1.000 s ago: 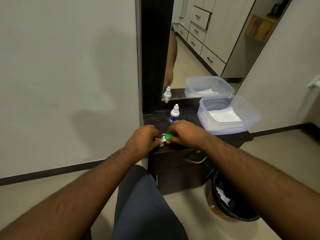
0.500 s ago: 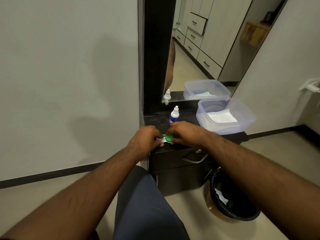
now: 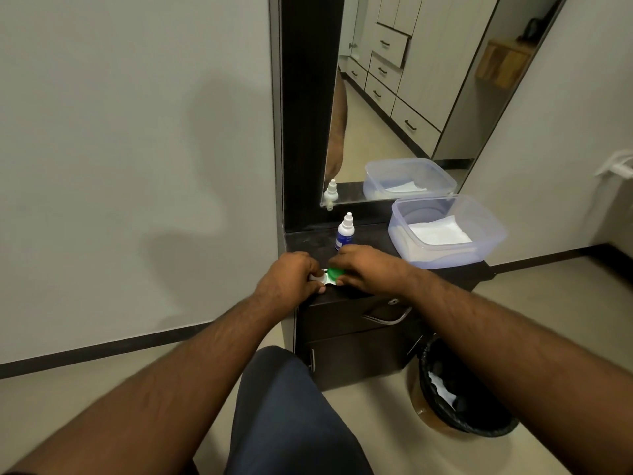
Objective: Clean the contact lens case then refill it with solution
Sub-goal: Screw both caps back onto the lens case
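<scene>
Now the left hand (image 3: pixel 291 279) pinches the white cap side of the lens case (image 3: pixel 327 277) on the table (image 3: pixel 370 234) while the right hand (image 3: pixel 363 267) grips the green cap (image 3: pixel 335 274), so hold it flat and twist gently.

On the dark cabinet top (image 3: pixel 370 234): one contact lens case (image 3: pixel 327 276) at the front edge, one solution bottle (image 3: pixel 344 232) near the back edge, one clear plastic container (image 3: pixel 445 231) at the right corner. One bin (image 3: pixel 459 389) stands on the floor.
</scene>
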